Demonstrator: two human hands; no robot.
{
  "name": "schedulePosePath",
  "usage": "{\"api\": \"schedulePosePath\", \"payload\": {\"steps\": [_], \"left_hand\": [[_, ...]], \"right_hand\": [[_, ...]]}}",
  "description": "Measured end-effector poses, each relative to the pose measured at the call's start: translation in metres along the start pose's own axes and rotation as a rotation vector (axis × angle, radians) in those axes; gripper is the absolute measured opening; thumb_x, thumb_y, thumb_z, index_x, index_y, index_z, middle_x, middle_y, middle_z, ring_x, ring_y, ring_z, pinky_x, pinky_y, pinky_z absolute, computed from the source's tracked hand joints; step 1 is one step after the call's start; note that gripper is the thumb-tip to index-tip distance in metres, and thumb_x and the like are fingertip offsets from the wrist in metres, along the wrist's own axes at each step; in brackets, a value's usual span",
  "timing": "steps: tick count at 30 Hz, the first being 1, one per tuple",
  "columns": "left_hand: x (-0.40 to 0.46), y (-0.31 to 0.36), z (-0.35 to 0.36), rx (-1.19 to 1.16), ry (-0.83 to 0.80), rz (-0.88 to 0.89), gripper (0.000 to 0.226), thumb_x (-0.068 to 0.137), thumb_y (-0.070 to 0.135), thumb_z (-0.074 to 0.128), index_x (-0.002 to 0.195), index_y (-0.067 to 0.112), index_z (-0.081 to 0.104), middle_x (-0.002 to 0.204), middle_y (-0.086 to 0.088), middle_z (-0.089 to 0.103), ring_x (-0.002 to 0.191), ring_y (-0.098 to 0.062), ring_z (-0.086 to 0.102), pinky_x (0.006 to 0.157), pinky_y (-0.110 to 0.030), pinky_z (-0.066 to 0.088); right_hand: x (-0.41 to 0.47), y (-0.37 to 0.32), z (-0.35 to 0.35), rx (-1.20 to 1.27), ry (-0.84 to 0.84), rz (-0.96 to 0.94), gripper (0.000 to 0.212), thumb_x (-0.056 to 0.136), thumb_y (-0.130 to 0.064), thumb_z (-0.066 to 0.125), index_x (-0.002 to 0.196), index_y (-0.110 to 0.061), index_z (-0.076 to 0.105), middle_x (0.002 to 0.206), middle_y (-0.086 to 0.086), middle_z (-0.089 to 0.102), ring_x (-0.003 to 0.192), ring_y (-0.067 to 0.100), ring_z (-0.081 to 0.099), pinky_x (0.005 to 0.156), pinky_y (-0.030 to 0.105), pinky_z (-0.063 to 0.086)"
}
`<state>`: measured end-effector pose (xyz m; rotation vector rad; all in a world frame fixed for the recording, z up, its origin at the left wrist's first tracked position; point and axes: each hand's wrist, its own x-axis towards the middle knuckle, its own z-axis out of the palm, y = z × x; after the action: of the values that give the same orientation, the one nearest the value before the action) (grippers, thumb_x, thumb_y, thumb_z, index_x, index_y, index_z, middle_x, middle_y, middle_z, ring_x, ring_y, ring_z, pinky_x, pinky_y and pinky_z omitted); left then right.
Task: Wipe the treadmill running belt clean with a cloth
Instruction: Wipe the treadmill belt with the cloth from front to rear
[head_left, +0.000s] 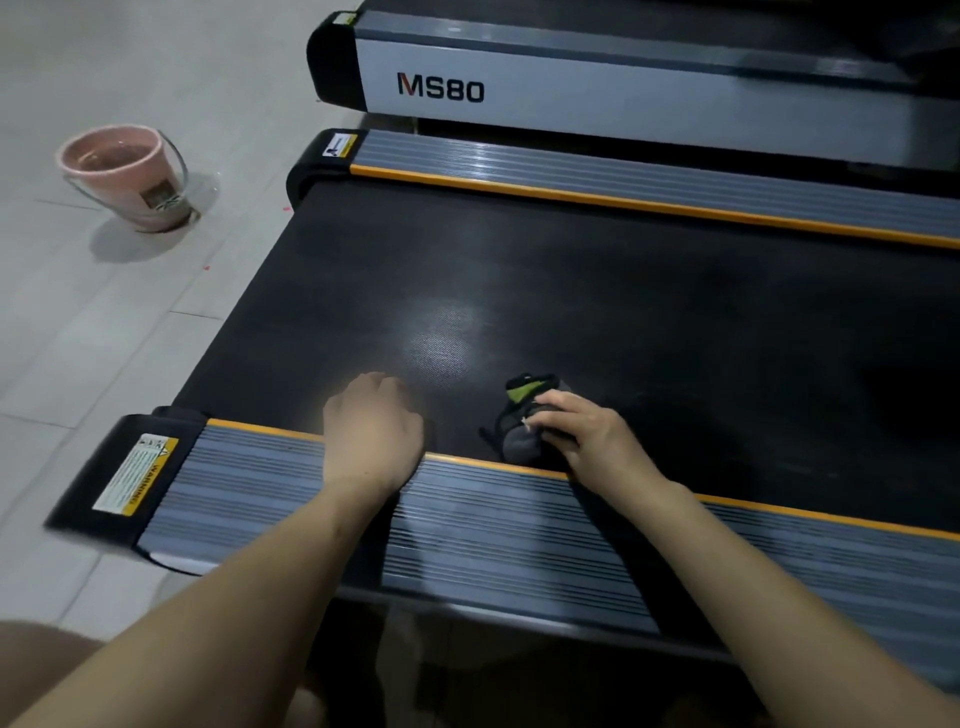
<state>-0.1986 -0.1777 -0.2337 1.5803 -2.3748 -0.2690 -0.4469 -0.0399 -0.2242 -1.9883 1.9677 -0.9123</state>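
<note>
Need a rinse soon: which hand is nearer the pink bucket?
Left. The left hand rests on the belt's near edge, on the pink bucket's side. The right hand, gripping the cloth, is farther away.

Cloth on belt, bucket left
</note>
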Motion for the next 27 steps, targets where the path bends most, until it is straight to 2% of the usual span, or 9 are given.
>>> {"api": "schedulePosePath", "payload": {"steps": [3, 9, 13, 15, 17, 20, 23, 25, 27], "left_hand": [[0.000, -0.001, -0.004, -0.020, -0.015, -0.009, 0.027, 0.088, 0.029, 0.047, 0.111, 0.023, 0.060, 0.131, 0.001, 0.054, 0.129, -0.018, 0.045, 0.110, -0.043, 0.032], [0.002, -0.015, -0.016, -0.043, -0.062, -0.012, 0.033, 0.091, 0.025, 0.050, 0.122, 0.025, 0.060, 0.140, 0.005, 0.052, 0.138, -0.014, 0.040, 0.111, -0.040, 0.030], [0.013, -0.050, -0.027, 0.064, -0.030, 0.020, 0.033, 0.090, 0.026, 0.048, 0.120, 0.023, 0.062, 0.140, 0.003, 0.055, 0.140, -0.017, 0.041, 0.108, -0.043, 0.034], [0.018, -0.070, -0.028, 0.109, -0.028, 0.011, 0.039, 0.088, 0.029, 0.042, 0.120, 0.022, 0.062, 0.140, 0.002, 0.056, 0.141, -0.020, 0.040, 0.106, -0.043, 0.035], [0.020, -0.082, -0.028, 0.108, -0.033, -0.020, 0.045, 0.087, 0.032, 0.036, 0.122, 0.021, 0.062, 0.141, 0.000, 0.055, 0.142, -0.021, 0.039, 0.108, -0.043, 0.034], [0.022, -0.084, -0.025, 0.051, -0.036, -0.058, 0.048, 0.089, 0.035, 0.032, 0.126, 0.021, 0.060, 0.146, -0.001, 0.050, 0.145, -0.021, 0.034, 0.113, -0.044, 0.030], [0.024, -0.082, -0.023, 0.049, -0.088, -0.047, 0.052, 0.092, 0.038, 0.033, 0.137, 0.023, 0.054, 0.155, -0.001, 0.042, 0.150, -0.019, 0.026, 0.120, -0.045, 0.022], [0.025, -0.083, -0.022, 0.046, -0.111, -0.056, 0.053, 0.094, 0.038, 0.033, 0.141, 0.024, 0.051, 0.159, 0.000, 0.038, 0.153, -0.019, 0.020, 0.122, -0.047, 0.017], [0.025, -0.083, -0.022, 0.039, -0.113, -0.063, 0.054, 0.093, 0.039, 0.031, 0.142, 0.024, 0.049, 0.160, 0.000, 0.035, 0.154, -0.019, 0.017, 0.123, -0.048, 0.015]], "right_hand": [[0.001, -0.010, 0.011, -0.014, 0.051, 0.051, 0.024, 0.081, 0.001, 0.074, 0.099, -0.016, 0.076, 0.120, -0.003, 0.067, 0.112, 0.016, 0.063, 0.100, 0.017, 0.043], [0.048, -0.057, 0.071, 0.142, 0.002, -0.078, 0.019, 0.085, 0.001, 0.067, 0.098, -0.012, 0.072, 0.113, -0.001, 0.064, 0.112, 0.018, 0.057, 0.098, 0.033, 0.046], [0.092, -0.083, 0.109, 0.157, -0.050, -0.189, 0.017, 0.086, 0.002, 0.066, 0.097, -0.010, 0.072, 0.112, 0.003, 0.064, 0.116, 0.022, 0.057, 0.103, 0.033, 0.045], [0.112, -0.076, 0.116, 0.111, -0.068, -0.281, 0.015, 0.088, 0.000, 0.067, 0.098, -0.009, 0.072, 0.116, 0.006, 0.065, 0.122, 0.026, 0.056, 0.110, 0.033, 0.040], [0.138, -0.060, 0.115, 0.043, -0.032, -0.302, 0.013, 0.089, -0.003, 0.068, 0.099, -0.009, 0.073, 0.116, 0.007, 0.066, 0.120, 0.025, 0.057, 0.113, 0.032, 0.037], [0.184, -0.044, 0.112, -0.016, 0.121, -0.141, 0.015, 0.085, -0.001, 0.068, 0.096, -0.008, 0.075, 0.110, 0.008, 0.070, 0.110, 0.028, 0.064, 0.112, 0.029, 0.036], [0.198, -0.039, 0.118, 0.032, 0.154, 0.070, 0.017, 0.089, -0.005, 0.064, 0.100, -0.013, 0.074, 0.118, 0.003, 0.067, 0.116, 0.026, 0.060, 0.104, 0.017, 0.034], [0.188, -0.040, 0.125, 0.018, 0.095, 0.107, 0.019, 0.094, -0.016, 0.061, 0.110, -0.019, 0.072, 0.130, 0.000, 0.062, 0.127, 0.021, 0.052, 0.106, 0.024, 0.035], [0.178, -0.039, 0.127, -0.011, 0.029, 0.051, 0.026, 0.095, -0.031, 0.061, 0.118, -0.023, 0.068, 0.137, 0.000, 0.057, 0.132, 0.020, 0.047, 0.112, 0.029, 0.034]]}}
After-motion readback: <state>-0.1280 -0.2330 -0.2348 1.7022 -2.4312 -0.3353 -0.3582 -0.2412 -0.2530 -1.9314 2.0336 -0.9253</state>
